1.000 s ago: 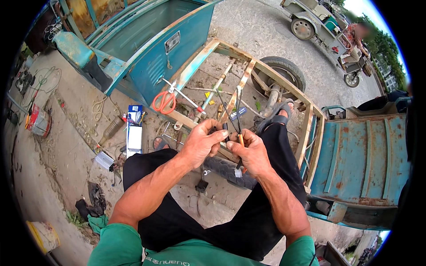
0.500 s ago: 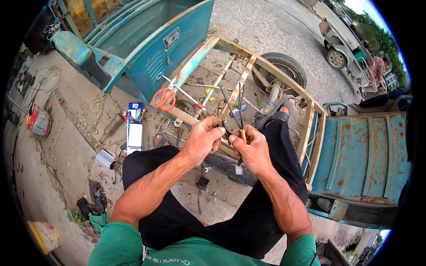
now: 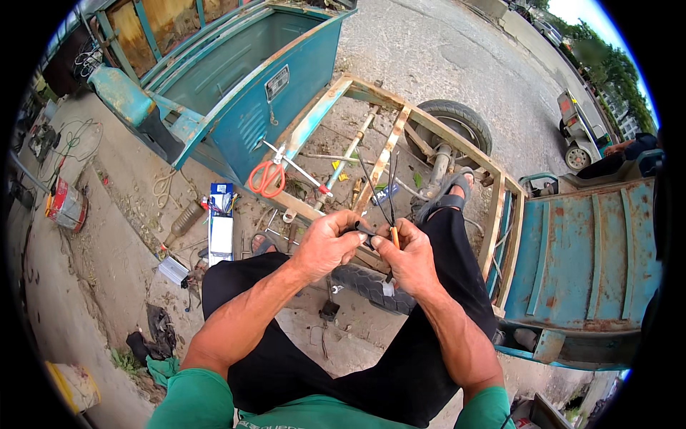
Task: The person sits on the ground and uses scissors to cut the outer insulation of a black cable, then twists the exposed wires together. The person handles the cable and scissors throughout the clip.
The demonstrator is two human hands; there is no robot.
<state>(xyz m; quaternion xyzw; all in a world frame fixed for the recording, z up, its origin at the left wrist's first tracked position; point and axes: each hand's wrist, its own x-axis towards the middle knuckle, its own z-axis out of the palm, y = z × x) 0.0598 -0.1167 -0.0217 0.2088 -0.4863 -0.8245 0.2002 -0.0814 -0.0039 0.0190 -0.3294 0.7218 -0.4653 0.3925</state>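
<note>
Left hand (image 3: 327, 247) pinches a curled black strip (image 3: 363, 229) mid-view; right hand (image 3: 412, 259) clasps black cables (image 3: 392, 204) and a slim orange handle (image 3: 395, 237). Rust-flecked frame (image 3: 386, 154), twelve o'clock; louvred teal metal cargo box (image 3: 250, 118), eleven; scuffed bucket (image 3: 69, 206), nine, contents unclear.

Centre of frame: a short, dark, bent strip (image 3: 364, 230), pinched in my left hand (image 3: 325, 244) and reaching across to my right hand (image 3: 410, 257). Just right of it, thin black cables (image 3: 379, 193) rise from my grip and spread in a narrow V. Beside their base, a slim orange piece (image 3: 395, 237) stands nearly upright, partly hidden.
</note>
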